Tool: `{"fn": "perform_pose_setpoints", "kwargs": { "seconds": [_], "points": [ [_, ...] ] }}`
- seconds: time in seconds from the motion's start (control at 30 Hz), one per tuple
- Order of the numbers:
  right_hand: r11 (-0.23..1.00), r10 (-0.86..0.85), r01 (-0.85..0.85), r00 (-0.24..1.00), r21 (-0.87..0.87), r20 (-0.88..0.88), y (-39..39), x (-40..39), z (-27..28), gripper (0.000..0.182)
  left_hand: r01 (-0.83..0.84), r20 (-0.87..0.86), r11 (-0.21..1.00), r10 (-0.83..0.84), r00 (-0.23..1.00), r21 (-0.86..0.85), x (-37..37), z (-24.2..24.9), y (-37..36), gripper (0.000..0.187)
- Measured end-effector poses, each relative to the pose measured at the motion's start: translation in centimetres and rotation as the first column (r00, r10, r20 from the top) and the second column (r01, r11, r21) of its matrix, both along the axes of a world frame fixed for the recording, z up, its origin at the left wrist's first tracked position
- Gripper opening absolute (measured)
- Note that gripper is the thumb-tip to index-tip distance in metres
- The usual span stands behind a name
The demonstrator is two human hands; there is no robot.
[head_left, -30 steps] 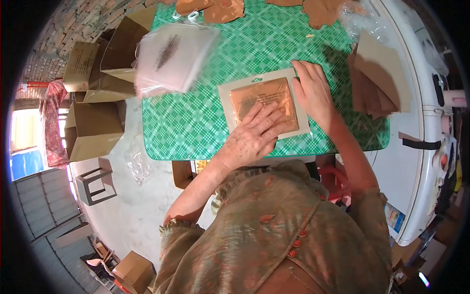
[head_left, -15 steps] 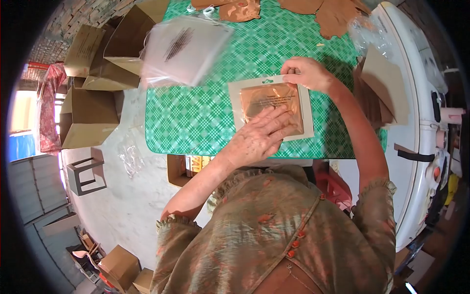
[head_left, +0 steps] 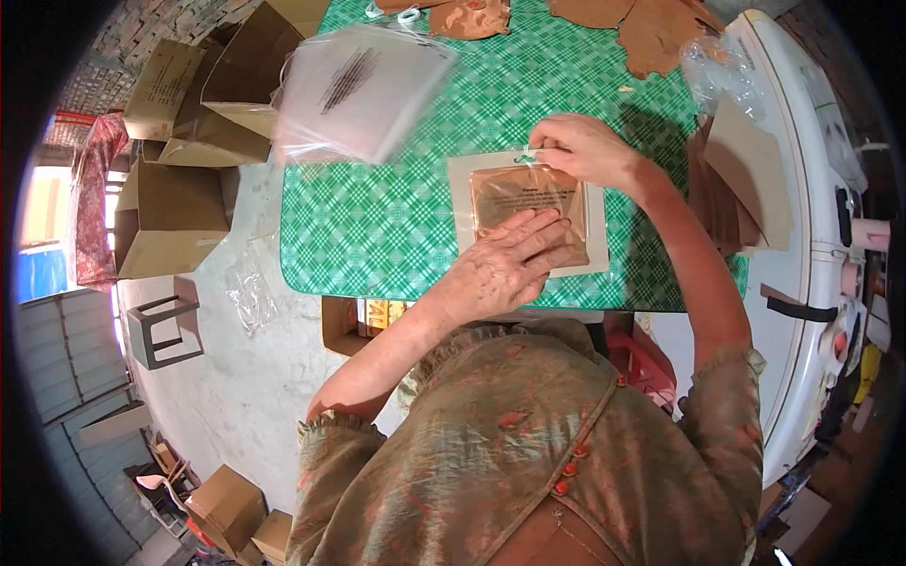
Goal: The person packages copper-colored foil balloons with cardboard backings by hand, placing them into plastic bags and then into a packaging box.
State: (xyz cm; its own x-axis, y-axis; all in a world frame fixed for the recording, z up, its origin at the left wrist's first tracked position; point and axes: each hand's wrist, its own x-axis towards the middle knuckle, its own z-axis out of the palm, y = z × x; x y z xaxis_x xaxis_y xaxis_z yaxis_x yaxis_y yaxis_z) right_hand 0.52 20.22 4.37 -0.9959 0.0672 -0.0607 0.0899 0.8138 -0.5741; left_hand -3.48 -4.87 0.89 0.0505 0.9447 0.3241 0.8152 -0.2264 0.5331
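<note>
A flat card package [head_left: 460, 203] with a hang hole at its top edge lies on the green checked tablecloth [head_left: 368, 226]. On its front is a brown item under clear film [head_left: 500, 189] with dark printed text. My left hand [head_left: 510, 264] rests flat on the lower part of this film, fingers spread. At the package's top edge, by the hang hole, my right hand [head_left: 585, 149] has its thumb and fingers pinched together; what is between the fingertips is too small to make out.
Clear plastic bags [head_left: 368, 90] lie at the table's back left. Brown leather-like pieces [head_left: 656, 38] are along the far edge. Brown card sheets [head_left: 746, 170] and crumpled plastic [head_left: 722, 71] sit at the right. Open cardboard boxes [head_left: 179, 236] stand at the left.
My right hand has moved left along the package's top edge to the hang hole. My left hand stays on the film, which looks flatter, with its text easier to see.
</note>
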Motion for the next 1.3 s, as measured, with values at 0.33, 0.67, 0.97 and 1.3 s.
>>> {"fn": "perform_pose_setpoints", "kwargs": {
  "seconds": [0.33,0.67,0.97,1.3],
  "points": [
    [0.926,-0.096,0.044,0.988,-0.375,-0.121,-1.8,-0.6,-1.4,0.017,-0.003,-0.048,1.0,0.003,0.999,-0.002,-0.1,0.0,-0.1,0.048],
    [0.935,-0.139,0.132,0.99,-0.33,0.004,-2.5,-1.5,-1.1,0.02,0.005,-0.006,1.0,-0.005,1.0,-0.012,0.0,0.1,0.0,0.05],
    [0.975,-0.012,-0.051,0.961,-0.217,-0.276,-3.3,-1.7,-1.4,0.017,-0.003,-0.021,1.0,0.002,1.0,-0.026,0.0,-0.2,0.0,0.051],
    [0.969,-0.021,-0.046,0.963,-0.241,-0.27,-4.2,-1.9,-0.6,0.014,-0.002,-0.027,0.999,0.001,1.0,-0.04,0.0,0.2,0.1,0.052]
  ]
}}
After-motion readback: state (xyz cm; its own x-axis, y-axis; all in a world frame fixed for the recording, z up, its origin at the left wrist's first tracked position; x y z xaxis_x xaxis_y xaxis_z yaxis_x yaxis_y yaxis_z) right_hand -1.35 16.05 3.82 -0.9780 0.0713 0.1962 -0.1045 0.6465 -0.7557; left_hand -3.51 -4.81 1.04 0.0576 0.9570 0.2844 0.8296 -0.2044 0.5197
